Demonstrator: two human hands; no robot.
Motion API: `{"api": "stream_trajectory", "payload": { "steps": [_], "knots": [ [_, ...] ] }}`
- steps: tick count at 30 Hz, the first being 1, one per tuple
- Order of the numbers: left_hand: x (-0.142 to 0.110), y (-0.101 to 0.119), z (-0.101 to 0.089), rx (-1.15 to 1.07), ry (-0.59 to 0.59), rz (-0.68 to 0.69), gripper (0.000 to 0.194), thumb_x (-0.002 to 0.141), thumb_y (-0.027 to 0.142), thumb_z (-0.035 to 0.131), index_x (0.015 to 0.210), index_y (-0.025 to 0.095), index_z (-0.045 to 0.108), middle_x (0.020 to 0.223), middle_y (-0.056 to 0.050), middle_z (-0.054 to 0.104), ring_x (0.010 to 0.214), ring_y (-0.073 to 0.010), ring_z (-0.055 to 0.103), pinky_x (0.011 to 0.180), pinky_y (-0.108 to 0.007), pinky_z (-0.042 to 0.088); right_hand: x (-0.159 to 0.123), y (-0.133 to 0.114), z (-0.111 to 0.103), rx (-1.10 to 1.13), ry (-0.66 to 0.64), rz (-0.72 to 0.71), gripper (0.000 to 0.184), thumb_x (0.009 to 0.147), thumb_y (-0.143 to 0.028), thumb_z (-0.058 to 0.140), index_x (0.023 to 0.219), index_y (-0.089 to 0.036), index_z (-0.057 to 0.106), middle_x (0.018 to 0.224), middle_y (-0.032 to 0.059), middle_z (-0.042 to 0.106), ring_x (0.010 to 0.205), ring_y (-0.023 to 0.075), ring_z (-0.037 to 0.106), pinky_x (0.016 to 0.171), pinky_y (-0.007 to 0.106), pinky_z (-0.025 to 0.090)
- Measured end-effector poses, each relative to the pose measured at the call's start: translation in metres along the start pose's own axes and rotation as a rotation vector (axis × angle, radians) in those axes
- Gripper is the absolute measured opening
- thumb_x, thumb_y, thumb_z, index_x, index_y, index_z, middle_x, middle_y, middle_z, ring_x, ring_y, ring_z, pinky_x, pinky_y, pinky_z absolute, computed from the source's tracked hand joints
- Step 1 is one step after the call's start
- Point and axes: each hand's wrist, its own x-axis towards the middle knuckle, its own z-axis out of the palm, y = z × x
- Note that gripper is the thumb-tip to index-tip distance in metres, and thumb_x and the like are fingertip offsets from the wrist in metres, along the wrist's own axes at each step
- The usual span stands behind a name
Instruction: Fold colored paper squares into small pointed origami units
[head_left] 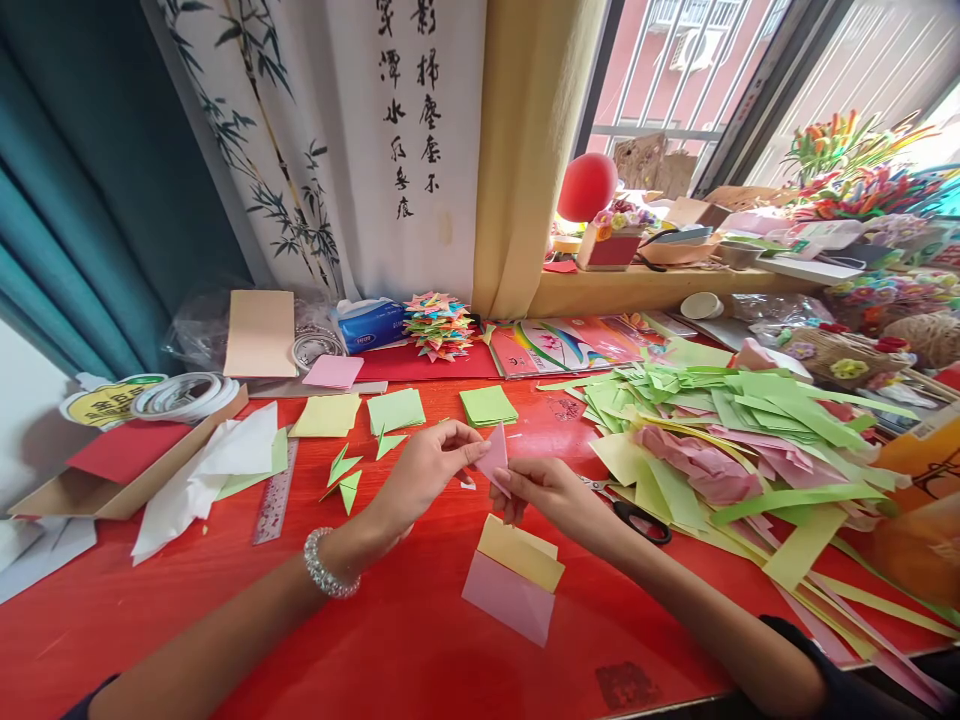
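both forearms reach in from the near edge of the red table (420, 650), and a beaded bracelet (328, 566) sits on the left wrist. just beyond them, a yellow square on a pink square (514, 585) lies flat, unfolded, near the hands.

the left hand (424, 470) pinches the upper left edge of a small pink paper piece (495, 455) between thumb and fingers, closed narrow on it. the right hand (551, 495) pinches its lower edge the same way. the piece is held just above the table, beyond the yellow square.

it already looks folded to a pointed shape, so i judge the folding is part done; further creases seem left. its tip points up and away from the person, long axis nearly upright, leaning slightly right.

left of the pink piece lie small green folded points (345, 480). right of it are scissors (637, 520) and a heap of green strips (750, 430). beyond it, a stack of finished coloured pieces (439, 325) stands by the curtain.
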Motion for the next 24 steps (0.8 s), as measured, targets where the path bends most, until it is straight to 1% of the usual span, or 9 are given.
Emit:
{"api": "stream_trajectory", "payload": {
  "steps": [2, 4, 7, 12, 14, 17, 19, 22, 24],
  "knots": [
    [0.0, 0.001, 0.0, 0.04, -0.022, -0.007, 0.022, 0.073, 0.035, 0.059, 0.081, 0.015, 0.058, 0.072, -0.001, 0.058, 0.065, -0.0131, 0.054, 0.06, -0.025, 0.044, 0.0, -0.003, -0.001, -0.012, 0.006, -0.017, 0.036, 0.083, -0.046, 0.045, 0.074, -0.015, 0.058, 0.071, 0.0042, 0.061, 0.064, 0.0135, 0.059, 0.061, 0.026, 0.048],
    [-0.001, 0.003, 0.001, 0.116, -0.059, 0.023, 0.018, 0.074, 0.033, 0.057, 0.079, 0.016, 0.06, 0.072, -0.001, 0.059, 0.066, -0.0134, 0.055, 0.062, -0.025, 0.043, 0.001, -0.006, -0.002, -0.011, 0.083, -0.043, 0.03, 0.082, -0.044, 0.049, 0.079, -0.016, 0.058, 0.074, 0.0041, 0.061, 0.067, 0.0138, 0.059, 0.062, 0.026, 0.048],
    [-0.004, 0.005, 0.003, 0.207, -0.109, 0.08, 0.017, 0.076, 0.034, 0.055, 0.077, 0.018, 0.061, 0.073, -0.001, 0.062, 0.07, -0.0143, 0.055, 0.064, -0.025, 0.042, 0.001, -0.007, -0.003, 0.027, 0.217, -0.075, 0.025, 0.081, -0.042, 0.051, 0.081, -0.017, 0.056, 0.07, 0.0024, 0.06, 0.061, 0.0125, 0.058, 0.059, 0.026, 0.048],
    [-0.006, 0.007, 0.004, 0.306, -0.115, 0.06, 0.022, 0.076, 0.038, 0.053, 0.079, 0.019, 0.063, 0.076, -0.001, 0.063, 0.069, -0.0154, 0.055, 0.062, -0.026, 0.04, 0.0, -0.004, -0.001, 0.004, 0.315, -0.115, 0.022, 0.082, -0.039, 0.05, 0.075, -0.018, 0.052, 0.062, 0.0003, 0.059, 0.058, 0.0122, 0.057, 0.059, 0.025, 0.047],
    [-0.006, 0.008, 0.003, 0.384, -0.118, 0.073, 0.022, 0.077, 0.038, 0.053, 0.074, 0.018, 0.062, 0.071, -0.001, 0.062, 0.066, -0.0153, 0.053, 0.059, -0.025, 0.039, 0.0, -0.002, -0.001, -0.014, 0.312, -0.112, 0.022, 0.082, -0.039, 0.05, 0.075, -0.018, 0.053, 0.063, 0.0006, 0.059, 0.06, 0.0125, 0.058, 0.06, 0.026, 0.047],
    [-0.007, 0.01, 0.002, 0.514, -0.084, 0.194, 0.021, 0.079, 0.033, 0.051, 0.067, 0.019, 0.059, 0.068, 0.0, 0.058, 0.065, -0.0138, 0.05, 0.059, -0.024, 0.036, 0.0, -0.002, -0.005, -0.031, 0.226, -0.078, 0.023, 0.08, -0.04, 0.053, 0.075, -0.018, 0.053, 0.065, 0.0013, 0.061, 0.061, 0.0133, 0.059, 0.058, 0.026, 0.047],
    [-0.008, 0.011, 0.003, 0.539, -0.055, 0.245, 0.021, 0.081, 0.032, 0.049, 0.067, 0.019, 0.059, 0.071, 0.0, 0.058, 0.067, -0.0134, 0.05, 0.061, -0.024, 0.036, 0.001, -0.002, -0.007, -0.025, 0.202, -0.054, 0.023, 0.079, -0.04, 0.055, 0.074, -0.017, 0.052, 0.063, 0.0015, 0.061, 0.059, 0.0135, 0.06, 0.057, 0.027, 0.048],
    [-0.009, 0.01, 0.005, 0.453, -0.026, 0.202, 0.021, 0.081, 0.037, 0.049, 0.077, 0.019, 0.059, 0.077, 0.0, 0.059, 0.071, -0.0143, 0.052, 0.063, -0.023, 0.038, 0.002, -0.001, -0.008, 0.067, 0.282, -0.065, 0.024, 0.079, -0.04, 0.054, 0.075, -0.017, 0.051, 0.064, 0.0019, 0.062, 0.059, 0.0131, 0.06, 0.059, 0.027, 0.049],
    [-0.008, 0.008, 0.005, 0.388, -0.023, 0.14, 0.023, 0.08, 0.041, 0.05, 0.077, 0.019, 0.058, 0.074, 0.0, 0.059, 0.069, -0.014, 0.052, 0.06, -0.023, 0.038, 0.002, -0.002, -0.008, 0.144, 0.308, -0.072, 0.025, 0.079, -0.041, 0.054, 0.075, -0.016, 0.051, 0.067, 0.0026, 0.062, 0.062, 0.0135, 0.062, 0.063, 0.029, 0.051]
  ]
}}
